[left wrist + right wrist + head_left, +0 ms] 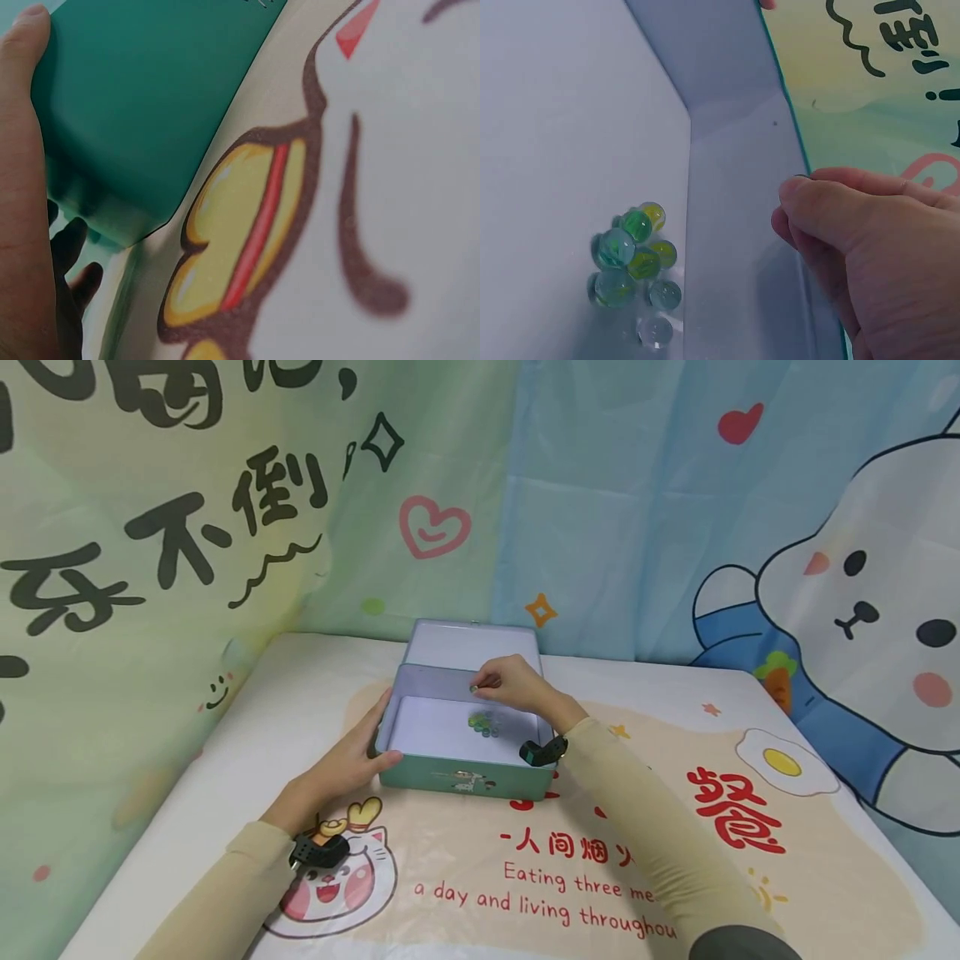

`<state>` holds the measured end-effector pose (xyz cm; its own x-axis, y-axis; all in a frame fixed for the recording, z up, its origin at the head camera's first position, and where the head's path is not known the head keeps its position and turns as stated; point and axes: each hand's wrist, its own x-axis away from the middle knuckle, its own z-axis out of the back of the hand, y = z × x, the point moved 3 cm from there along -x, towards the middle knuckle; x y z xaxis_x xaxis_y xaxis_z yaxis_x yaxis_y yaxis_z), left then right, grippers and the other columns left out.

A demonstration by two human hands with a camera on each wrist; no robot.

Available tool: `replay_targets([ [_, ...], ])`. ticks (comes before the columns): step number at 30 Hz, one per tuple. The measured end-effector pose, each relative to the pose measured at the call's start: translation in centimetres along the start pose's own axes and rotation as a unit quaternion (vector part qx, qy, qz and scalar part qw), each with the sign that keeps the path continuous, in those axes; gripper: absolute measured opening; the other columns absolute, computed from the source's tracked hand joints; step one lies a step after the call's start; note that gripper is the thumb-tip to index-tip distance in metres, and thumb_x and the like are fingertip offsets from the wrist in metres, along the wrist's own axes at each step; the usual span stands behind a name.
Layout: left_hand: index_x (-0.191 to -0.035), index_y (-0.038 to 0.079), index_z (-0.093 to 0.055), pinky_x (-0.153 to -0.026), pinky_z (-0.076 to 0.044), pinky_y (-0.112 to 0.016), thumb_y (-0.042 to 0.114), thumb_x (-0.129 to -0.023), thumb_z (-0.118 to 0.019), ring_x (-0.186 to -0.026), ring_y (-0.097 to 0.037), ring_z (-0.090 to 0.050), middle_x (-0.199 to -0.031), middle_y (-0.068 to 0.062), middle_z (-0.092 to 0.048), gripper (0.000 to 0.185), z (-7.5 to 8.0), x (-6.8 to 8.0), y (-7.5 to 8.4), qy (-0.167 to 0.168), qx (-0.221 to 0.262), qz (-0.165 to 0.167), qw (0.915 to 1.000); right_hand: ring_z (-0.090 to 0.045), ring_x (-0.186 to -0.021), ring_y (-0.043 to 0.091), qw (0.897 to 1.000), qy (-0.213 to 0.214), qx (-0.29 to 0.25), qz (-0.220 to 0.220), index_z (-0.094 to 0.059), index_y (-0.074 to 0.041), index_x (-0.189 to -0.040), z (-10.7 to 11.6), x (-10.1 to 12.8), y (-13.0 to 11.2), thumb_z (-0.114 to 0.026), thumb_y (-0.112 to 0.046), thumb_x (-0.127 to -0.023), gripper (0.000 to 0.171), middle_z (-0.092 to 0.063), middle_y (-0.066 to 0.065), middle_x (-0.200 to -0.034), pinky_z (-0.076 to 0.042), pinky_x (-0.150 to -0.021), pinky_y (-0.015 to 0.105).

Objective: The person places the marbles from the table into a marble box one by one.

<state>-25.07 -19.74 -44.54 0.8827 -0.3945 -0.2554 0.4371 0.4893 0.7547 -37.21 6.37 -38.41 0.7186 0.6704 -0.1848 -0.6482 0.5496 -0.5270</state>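
A green tin box (465, 774) with a pale inside stands with its lid (472, 643) folded back. My left hand (352, 756) grips its left side, the thumb over the front corner and the fingers along the side wall. In the left wrist view, the thumb (26, 37) rests against the green tin. Over the box's inside, near the back wall, my right hand (513, 683) pinches a marble (474, 688) between thumb and fingertips, mostly hidden by them. Several green, yellow and clear glass marbles (641, 262) lie grouped on the box floor.
The box stands on a table with a printed cloth (480, 893) showing a cartoon cat, a fried egg and red lettering. Behind it hangs a printed curtain (585, 527) with a white cartoon animal at the right. Each wrist wears a black strap (321, 852).
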Motion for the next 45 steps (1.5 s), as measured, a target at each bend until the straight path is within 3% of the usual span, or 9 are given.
replay_targets([
  [5,-0.152,0.035,0.008,-0.115,-0.016,-0.056,0.051,-0.088,-0.06,-0.148,-0.029,-0.006,-0.162,-0.006,0.001,0.095,0.0,0.0,0.1,0.001,-0.008,-0.002,1.0,-0.067,-0.085,0.014,0.999,-0.009,0.031,0.01,-0.073,-0.01,-0.097,-0.5,-0.2,0.0,-0.07,-0.015,-0.086,0.013,-0.073,0.002,-0.095,-0.054,-0.077,0.029],
  [13,-0.152,0.034,0.009,-0.115,-0.016,-0.056,0.051,-0.088,-0.059,-0.148,-0.029,-0.006,-0.162,-0.003,0.003,0.095,0.0,-0.1,0.2,-0.004,-0.011,-0.001,0.9999,-0.067,-0.088,0.013,0.993,-0.053,0.084,0.067,-0.076,-0.008,-0.097,-1.3,-0.6,-0.5,-0.068,-0.011,-0.087,0.013,-0.071,0.003,-0.095,-0.054,-0.077,0.024],
  [17,-0.152,0.032,0.009,-0.114,-0.016,-0.057,0.055,-0.087,-0.058,-0.147,-0.032,-0.006,-0.162,-0.007,0.002,0.096,0.0,-0.1,0.2,-0.005,-0.005,-0.004,1.0,-0.068,-0.089,0.015,0.991,-0.076,0.088,0.065,-0.075,-0.006,-0.097,-1.5,-0.8,-0.7,-0.068,-0.006,-0.086,0.013,-0.07,0.004,-0.095,-0.054,-0.078,0.023],
  [23,-0.151,0.035,0.01,-0.115,-0.016,-0.056,0.052,-0.088,-0.059,-0.148,-0.029,-0.005,-0.161,-0.002,0.004,0.096,-0.1,-0.1,0.2,-0.007,0.006,-0.004,0.9999,-0.067,-0.09,0.013,0.989,-0.106,0.096,0.044,-0.074,-0.008,-0.098,-2.0,-1.2,-0.6,-0.067,-0.007,-0.087,0.013,-0.072,0.003,-0.097,-0.054,-0.08,0.023],
  [33,-0.151,0.036,0.009,-0.116,-0.014,-0.054,0.045,-0.088,-0.062,-0.148,-0.026,-0.004,-0.161,0.001,0.005,0.095,0.0,-0.1,0.1,-0.002,0.011,-0.002,0.9999,-0.067,-0.087,0.012,0.984,-0.11,0.132,0.047,-0.075,-0.008,-0.095,-2.5,-1.4,-0.5,-0.07,-0.007,-0.085,0.011,-0.072,0.002,-0.094,-0.054,-0.078,0.022],
  [45,-0.151,0.035,0.009,-0.116,-0.013,-0.053,0.053,-0.088,-0.059,-0.148,-0.025,-0.003,-0.161,0.0,0.004,0.095,0.0,0.0,0.2,-0.003,0.015,-0.012,0.9998,-0.065,-0.085,0.013,0.974,-0.12,0.174,0.084,-0.076,-0.007,-0.096,-2.9,-1.1,-0.6,-0.07,-0.007,-0.085,0.012,-0.071,0.003,-0.093,-0.053,-0.077,0.023],
])
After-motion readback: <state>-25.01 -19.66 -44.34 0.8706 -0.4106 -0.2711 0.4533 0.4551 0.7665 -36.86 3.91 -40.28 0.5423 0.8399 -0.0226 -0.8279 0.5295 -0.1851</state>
